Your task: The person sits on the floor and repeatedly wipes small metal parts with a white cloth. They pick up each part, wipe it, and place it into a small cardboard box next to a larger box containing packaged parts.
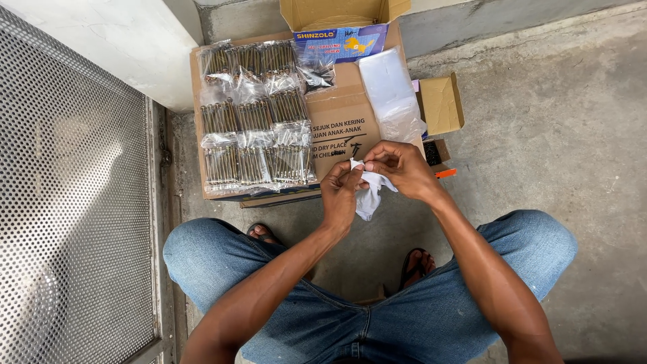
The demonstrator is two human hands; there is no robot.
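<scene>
- Clear plastic is pinched between both hands: a small empty bag (368,192) is held just above the near edge of a flattened cardboard box (344,125), over the concrete floor (573,121).
- The fingers of the left hand (339,193) are closed on the bag's upper left corner, and those of the right hand (403,168) are closed on its top edge; the rest of the bag hangs down between the two hands.
- Packets of long screws (255,118) in clear bags are laid out in three rows on the left part of the box.
- A stack of empty clear bags (389,91) is seen at the far right of the box, beside a small open carton (441,102).
- A larger open carton (340,27) with a blue printed flap is set at the far end.
- Blue jeans (377,323) are worn, with the knees spread, and sandalled feet (418,264) rest on the floor.
- A perforated metal panel (67,202) fills the left side.
</scene>
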